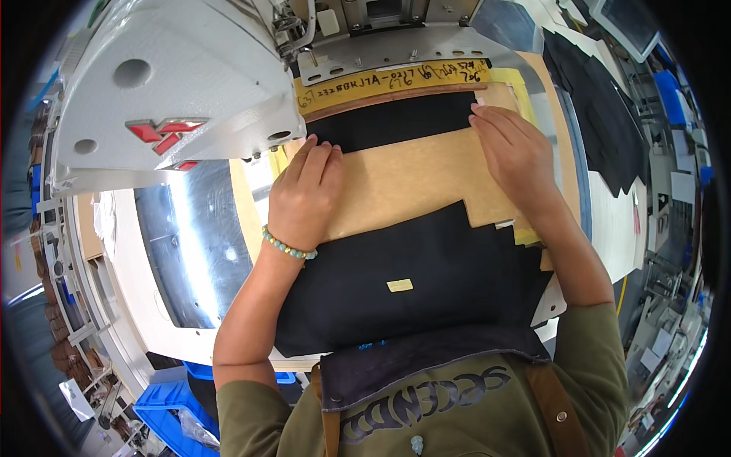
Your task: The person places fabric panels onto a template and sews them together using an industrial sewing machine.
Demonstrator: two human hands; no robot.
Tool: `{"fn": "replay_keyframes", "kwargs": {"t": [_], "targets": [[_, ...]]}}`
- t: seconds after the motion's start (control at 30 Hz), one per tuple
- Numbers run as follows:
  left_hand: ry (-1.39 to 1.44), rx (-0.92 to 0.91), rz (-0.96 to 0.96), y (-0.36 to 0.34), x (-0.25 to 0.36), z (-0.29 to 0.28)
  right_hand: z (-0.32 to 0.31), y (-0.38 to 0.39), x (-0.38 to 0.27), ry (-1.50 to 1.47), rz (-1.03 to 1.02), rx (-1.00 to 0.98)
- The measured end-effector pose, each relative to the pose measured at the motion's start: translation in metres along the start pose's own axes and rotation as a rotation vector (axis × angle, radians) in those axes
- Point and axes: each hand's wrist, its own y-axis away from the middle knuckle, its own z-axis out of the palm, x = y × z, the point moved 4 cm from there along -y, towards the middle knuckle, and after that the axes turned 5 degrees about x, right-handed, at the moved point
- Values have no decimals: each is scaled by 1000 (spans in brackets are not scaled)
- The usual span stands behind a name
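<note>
A strip of black fabric lies across a tan template board, under the board's yellow-taped far edge. My left hand, wearing a beaded bracelet, has its fingers closed together at the strip's left end, with the fingertips touching it. At the strip's far right corner, my right hand is pinched closed on the edge. Nearer my body, a stack of black fabric panels with a small yellow label covers the near part of the board.
The white sewing machine head stands close to my left hand, with a metal clamp plate beyond the strip. More black fabric pieces lie at the far right. A shiny metal plate is on the left; a blue bin stands below.
</note>
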Motion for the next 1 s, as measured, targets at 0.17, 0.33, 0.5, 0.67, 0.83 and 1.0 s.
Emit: {"fn": "replay_keyframes", "kwargs": {"t": [0.17, 0.33, 0.5, 0.67, 0.83, 1.0], "targets": [[-12, 23, 1, -1, 0, -2, 0, 1, 0, -24, -10, 27], [-5, 19, 6, 0, 1, -2, -2, 2, 2, -24, -11, 15], [109, -75, -89, -6, 4, -16, -5, 4, 3, -35, -10, -4], [474, -369, -362, 0, 18, -62, -26, 10, -11, -179, 3, -132], [646, -450, -418, 13, 33, -77, -45, 15, -49, -551, 75, -195], [699, -401, -481, 23, 39, -74, -32, 16, -91, -674, -22, -254]]}}
